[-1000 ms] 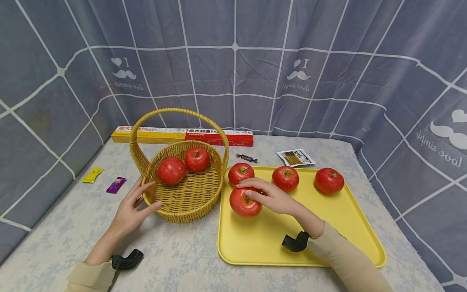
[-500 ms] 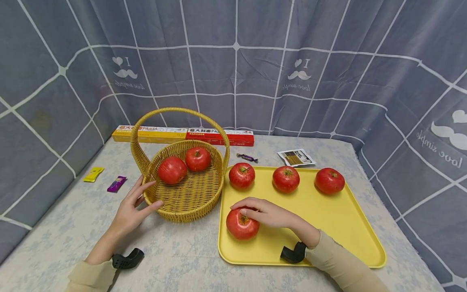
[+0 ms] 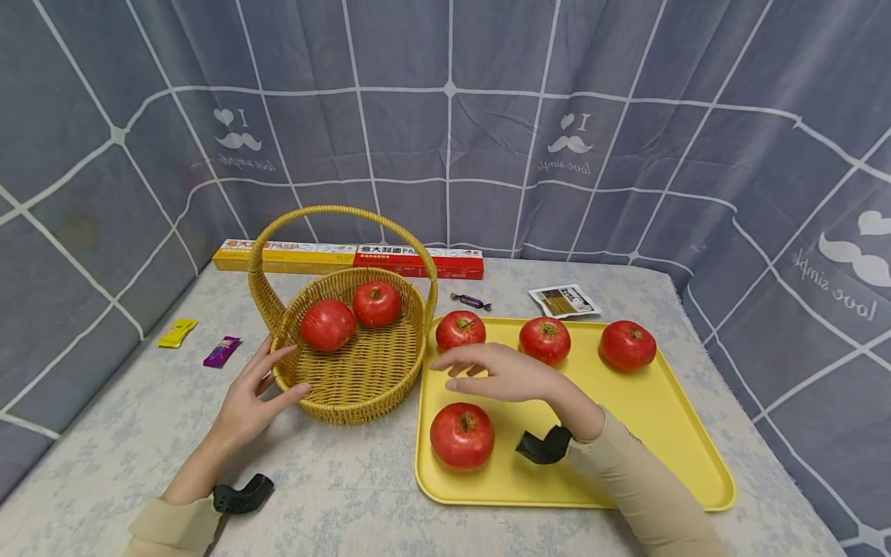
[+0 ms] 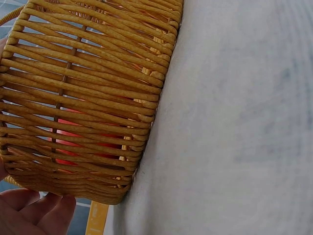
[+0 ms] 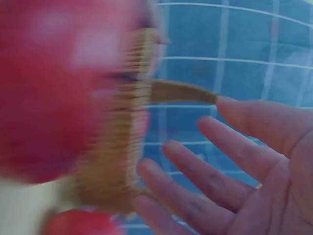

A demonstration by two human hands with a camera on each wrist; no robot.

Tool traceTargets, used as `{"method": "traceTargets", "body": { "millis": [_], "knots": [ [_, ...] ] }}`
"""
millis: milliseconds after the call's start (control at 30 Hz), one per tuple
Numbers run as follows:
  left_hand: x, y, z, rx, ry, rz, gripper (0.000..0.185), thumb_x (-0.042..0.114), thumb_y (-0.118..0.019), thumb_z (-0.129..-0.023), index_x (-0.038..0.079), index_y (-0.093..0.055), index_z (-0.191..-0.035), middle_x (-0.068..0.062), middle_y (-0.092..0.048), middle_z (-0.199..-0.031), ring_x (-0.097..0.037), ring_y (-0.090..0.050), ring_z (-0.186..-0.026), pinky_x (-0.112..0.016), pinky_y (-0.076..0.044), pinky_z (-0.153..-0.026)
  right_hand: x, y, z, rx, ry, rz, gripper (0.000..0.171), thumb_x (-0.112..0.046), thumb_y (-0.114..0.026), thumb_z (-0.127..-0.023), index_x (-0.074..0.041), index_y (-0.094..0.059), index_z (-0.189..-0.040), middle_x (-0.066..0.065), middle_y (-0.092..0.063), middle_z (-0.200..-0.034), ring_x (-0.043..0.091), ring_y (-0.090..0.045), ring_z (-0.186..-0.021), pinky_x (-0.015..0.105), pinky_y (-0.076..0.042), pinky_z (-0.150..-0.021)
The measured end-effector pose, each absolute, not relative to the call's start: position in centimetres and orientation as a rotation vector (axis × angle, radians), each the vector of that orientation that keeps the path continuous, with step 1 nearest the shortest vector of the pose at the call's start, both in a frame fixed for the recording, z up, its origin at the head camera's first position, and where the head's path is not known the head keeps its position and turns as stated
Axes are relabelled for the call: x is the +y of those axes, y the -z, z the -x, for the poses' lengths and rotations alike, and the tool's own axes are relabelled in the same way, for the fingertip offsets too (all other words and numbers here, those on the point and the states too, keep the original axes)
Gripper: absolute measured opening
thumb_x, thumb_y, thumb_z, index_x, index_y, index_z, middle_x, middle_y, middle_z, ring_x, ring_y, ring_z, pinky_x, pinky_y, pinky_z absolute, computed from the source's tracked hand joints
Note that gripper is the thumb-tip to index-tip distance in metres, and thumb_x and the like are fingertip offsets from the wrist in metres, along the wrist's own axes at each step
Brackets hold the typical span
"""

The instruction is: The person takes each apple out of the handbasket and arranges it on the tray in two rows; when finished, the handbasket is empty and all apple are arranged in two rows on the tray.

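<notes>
The left hand [image 3: 247, 406] holds the near left rim of a woven basket [image 3: 362, 406], its thumb and index finger reaching over the edge. In the left wrist view, other fingers [image 4: 56, 210] touch the basket's outer wall. Two red apples lie inside, one left [image 3: 328, 325] and one behind it [image 3: 377, 303]. Above the yellow tray [image 3: 578, 464], the right hand [image 3: 511, 375] is raised with nothing in it, fingers apart in the right wrist view. Just in front of it, a red apple [image 3: 462, 436] sits on the tray's near left part.
Three more apples line the tray's back: left [image 3: 460, 330], middle [image 3: 545, 340] and right [image 3: 627, 346]. Behind the basket lie yellow [image 3: 285, 259] and red [image 3: 418, 263] pasta boxes. A purple wrapped candy [image 3: 471, 301], a white sachet [image 3: 564, 300] and yellow [image 3: 177, 333] and purple [image 3: 222, 352] packets lie around.
The right hand brought an apple toward the tray's near left, set it down and let go, then rose away from it. The left hand and basket have not moved.
</notes>
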State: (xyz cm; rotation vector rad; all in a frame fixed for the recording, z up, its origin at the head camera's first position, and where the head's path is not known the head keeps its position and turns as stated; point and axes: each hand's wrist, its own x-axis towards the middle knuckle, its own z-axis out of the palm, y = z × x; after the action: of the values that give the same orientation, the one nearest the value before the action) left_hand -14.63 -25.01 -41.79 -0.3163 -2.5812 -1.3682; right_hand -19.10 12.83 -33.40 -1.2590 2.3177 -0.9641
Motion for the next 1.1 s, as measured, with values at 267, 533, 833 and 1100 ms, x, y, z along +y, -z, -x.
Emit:
{"method": "traceTargets", "body": {
  "millis": [267,533,833,1100],
  "knots": [
    [-25.0,41.8,14.6,-2.585,1.372,0.320,0.059,0.019,-0.069,-0.086,0.005,-0.044,-0.138,-0.013,-0.007,-0.156,-0.043,-0.019,-0.136,-0.063,-0.034,-0.096,6.9,28.3,20.8,2.356,1.407,1.314,0.033,-0.018,-0.060,-0.092,-0.009,-0.059,-0.124,-0.001,-0.061,-0.118,0.008,-0.057,-0.102,0.029,-0.049,-0.088],
    [-25.1,41.8,14.7,-2.584,1.369,0.325,0.059,0.019,-0.069,-0.086,0.006,-0.045,-0.138,-0.013,-0.008,-0.156,-0.042,-0.019,-0.136,-0.063,-0.034,-0.096,1.4,27.7,22.4,2.250,1.749,1.146,0.034,-0.017,-0.062,-0.091,-0.005,-0.058,-0.123,0.007,-0.061,-0.119,0.010,-0.057,-0.105,0.024,-0.047,-0.090],
    [-25.2,41.8,14.7,-2.584,1.371,0.327,0.059,0.019,-0.069,-0.086,0.006,-0.044,-0.139,-0.014,-0.008,-0.156,-0.043,-0.019,-0.136,-0.063,-0.034,-0.096,-3.3,30.3,23.9,2.141,1.863,1.012,0.033,-0.015,-0.062,-0.091,-0.004,-0.058,-0.121,0.009,-0.061,-0.118,0.009,-0.058,-0.104,0.021,-0.048,-0.087],
    [-25.2,41.8,14.7,-2.581,1.371,0.332,0.060,0.019,-0.069,-0.086,0.005,-0.044,-0.139,-0.014,-0.008,-0.156,-0.043,-0.020,-0.135,-0.063,-0.034,-0.096,-5.2,33.3,25.3,2.340,1.730,0.894,0.037,-0.027,-0.067,-0.088,-0.012,-0.061,-0.121,0.001,-0.060,-0.120,0.011,-0.054,-0.111,0.025,-0.046,-0.090]
  ]
}}
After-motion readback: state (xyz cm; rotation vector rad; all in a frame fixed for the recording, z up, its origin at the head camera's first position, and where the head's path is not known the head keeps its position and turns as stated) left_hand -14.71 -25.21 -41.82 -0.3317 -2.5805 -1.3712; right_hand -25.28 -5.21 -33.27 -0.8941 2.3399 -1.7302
